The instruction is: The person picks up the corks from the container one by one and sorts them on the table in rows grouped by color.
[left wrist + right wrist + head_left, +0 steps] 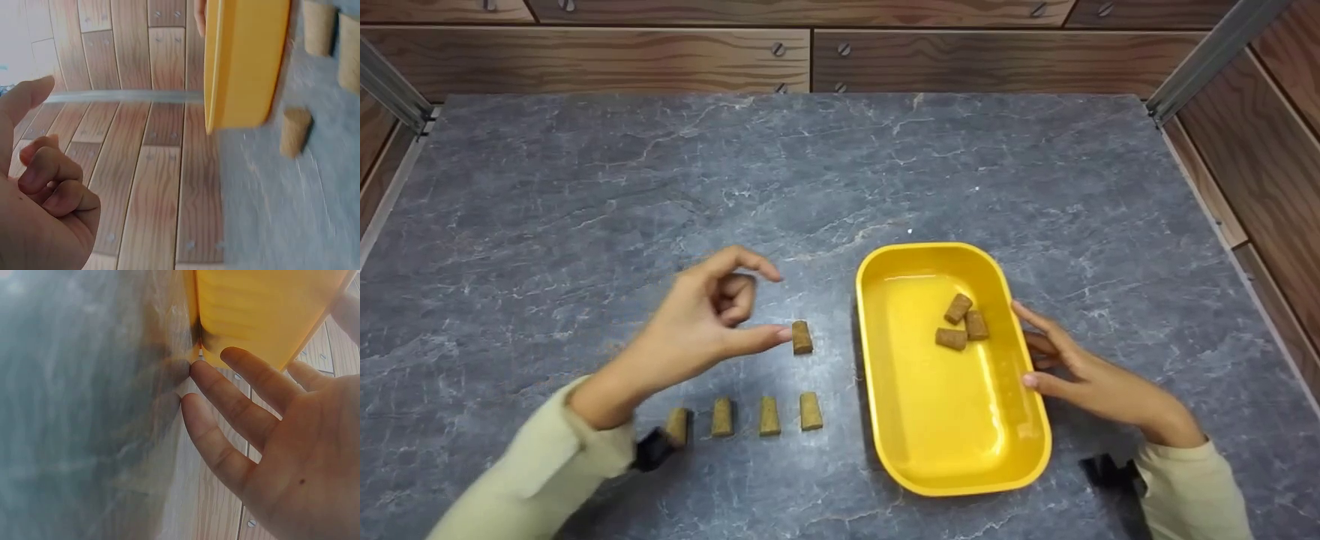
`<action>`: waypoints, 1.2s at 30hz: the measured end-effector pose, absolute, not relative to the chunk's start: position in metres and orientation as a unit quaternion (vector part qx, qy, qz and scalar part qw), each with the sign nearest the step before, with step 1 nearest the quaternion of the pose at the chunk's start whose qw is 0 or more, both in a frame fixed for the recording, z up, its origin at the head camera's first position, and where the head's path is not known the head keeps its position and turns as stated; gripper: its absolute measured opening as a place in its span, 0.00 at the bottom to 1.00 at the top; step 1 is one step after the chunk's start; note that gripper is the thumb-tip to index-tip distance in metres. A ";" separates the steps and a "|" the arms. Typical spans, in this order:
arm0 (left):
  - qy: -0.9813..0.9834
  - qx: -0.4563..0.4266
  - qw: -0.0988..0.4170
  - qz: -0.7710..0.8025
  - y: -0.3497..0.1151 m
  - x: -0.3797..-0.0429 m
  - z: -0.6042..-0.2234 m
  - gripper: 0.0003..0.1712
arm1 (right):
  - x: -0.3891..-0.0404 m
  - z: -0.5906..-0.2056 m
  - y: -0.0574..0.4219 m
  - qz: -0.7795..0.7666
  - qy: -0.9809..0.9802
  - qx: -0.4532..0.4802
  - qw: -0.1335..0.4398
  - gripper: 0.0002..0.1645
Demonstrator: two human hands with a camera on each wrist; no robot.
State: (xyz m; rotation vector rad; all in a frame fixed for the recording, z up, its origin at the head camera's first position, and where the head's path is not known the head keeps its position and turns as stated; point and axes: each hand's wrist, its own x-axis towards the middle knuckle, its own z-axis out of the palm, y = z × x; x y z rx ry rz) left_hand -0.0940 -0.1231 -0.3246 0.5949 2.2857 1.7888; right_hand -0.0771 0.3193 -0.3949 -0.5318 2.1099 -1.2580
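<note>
My left hand (697, 315) is in the air over the table, thumb and index finger spread apart and the other fingers curled, holding nothing. In the head view its thumb tip overlaps the edge of a tapered cork stopper (802, 338); the left wrist view shows the hand apart from the stoppers. Nearer the front, several more cork stoppers (768, 416) form a row, the leftmost partly hidden by the wrist camera. At the right, my right hand (1080, 371) rests against the outer side of a yellow tray (877, 405), fingers extended and thumb at the rim.
Inside the tray lie three cork stoppers (958, 308), close together near its right wall. Grey marbled tabletop (660, 172) stretches behind the hands. Wood-patterned panels (585, 60) border it at the back and sides, with metal posts (1185, 82) at the far corners.
</note>
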 end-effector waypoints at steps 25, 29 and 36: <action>0.702 0.247 0.171 0.646 -0.001 -0.124 -0.358 0.27 | -0.078 -0.393 0.319 -0.468 0.803 -0.220 0.295 0.45; 0.699 0.242 0.196 0.643 0.014 -0.126 -0.362 0.27 | -0.078 -0.394 0.318 -0.468 0.803 -0.224 0.291 0.45; 0.710 0.223 0.209 0.635 0.035 -0.130 -0.371 0.24 | -0.077 -0.393 0.318 -0.473 0.801 -0.209 0.301 0.45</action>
